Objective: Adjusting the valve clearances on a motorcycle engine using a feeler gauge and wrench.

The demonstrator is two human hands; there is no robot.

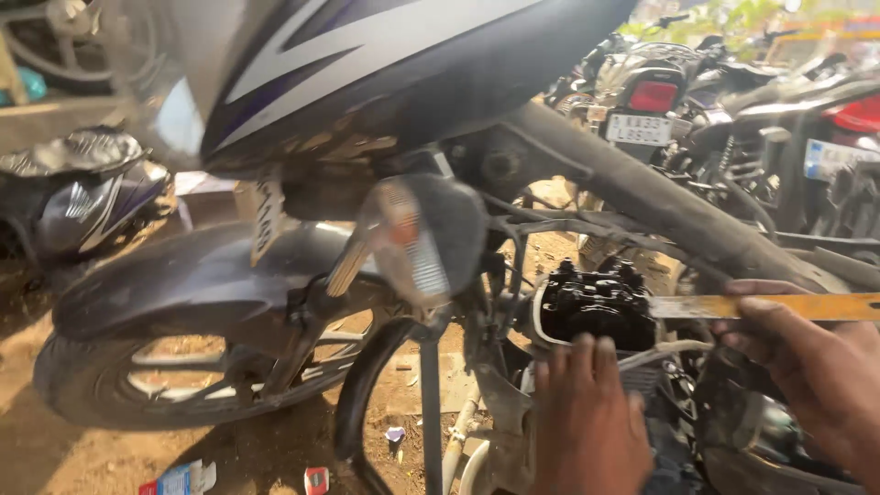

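1. A dark motorcycle [367,82] with white and blue streaks on its bodywork fills the view, its front wheel [183,367] on the dirt ground [55,458] of an outdoor yard.
2. More parked motorcycles [697,101] crowd the sunlit background, upper right.
3. The exposed black engine head [596,307] sits low in the frame: heavy, rigid, likely greasy, fixed in place.
4. The left hand [587,412] rests flat, fingers loosely spread, just beneath the engine head, gripping nothing that I can see.
5. The right hand [807,357] is closed around a thin yellow metal strip [770,306], its tip touching the engine head. It looks light and stiff, best held near its rear end.
6. Small litter scraps [183,478] lie on the ground.
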